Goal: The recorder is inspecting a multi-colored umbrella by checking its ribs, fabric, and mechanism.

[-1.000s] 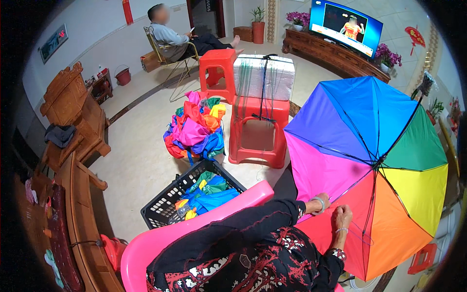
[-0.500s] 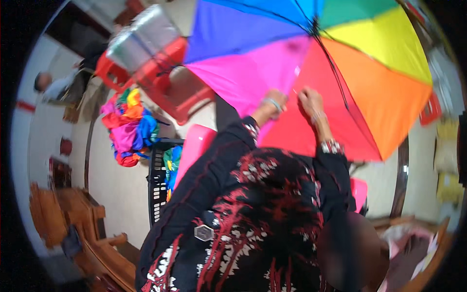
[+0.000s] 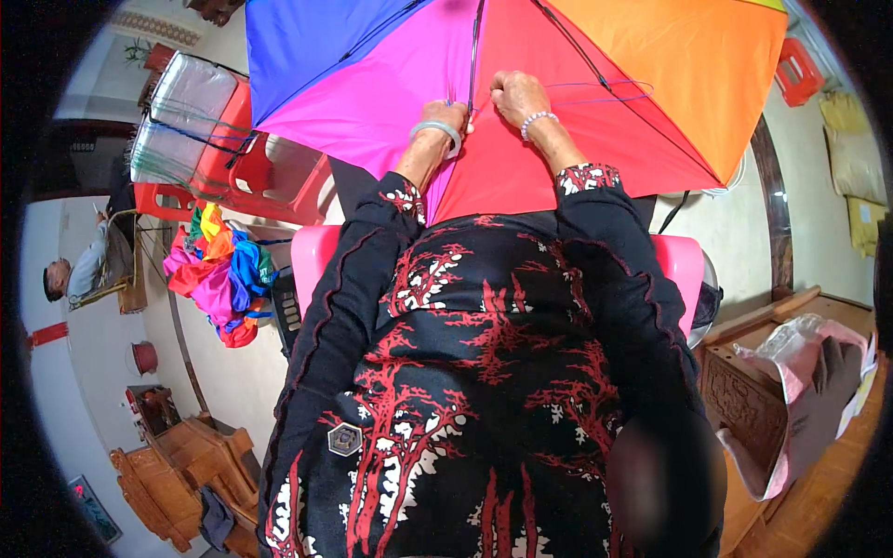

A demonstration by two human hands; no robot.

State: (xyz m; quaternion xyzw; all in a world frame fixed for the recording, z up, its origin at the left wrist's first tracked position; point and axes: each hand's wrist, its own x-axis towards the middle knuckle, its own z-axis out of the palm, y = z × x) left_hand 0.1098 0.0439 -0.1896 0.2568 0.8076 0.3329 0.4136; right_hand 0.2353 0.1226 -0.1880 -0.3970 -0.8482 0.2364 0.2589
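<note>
An opened rainbow umbrella (image 3: 595,130) lies before me, its inner side with dark ribs facing up. My left hand (image 3: 445,117) is closed on the pink panel beside a rib (image 3: 477,56), near the seam with the red panel. Over the red panel, just right of that rib, my right hand (image 3: 521,99) is closed in a pinch. A thin blue thread (image 3: 614,84) loops out to the right from this hand across the red cloth. What sits between the right fingertips is too small to make out.
Folded rainbow cloths (image 3: 223,279) are heaped at the left by a black crate (image 3: 286,312). Behind them, red plastic stools (image 3: 279,177) carry a clear-wrapped bundle (image 3: 186,116). A person (image 3: 84,270) sits at the far left. Carved wooden furniture (image 3: 744,391) stands at the right.
The view has shifted, and the umbrella now shows higher with its centre out of frame. My hands have come closer to the rib, and the blue thread has become visible.
</note>
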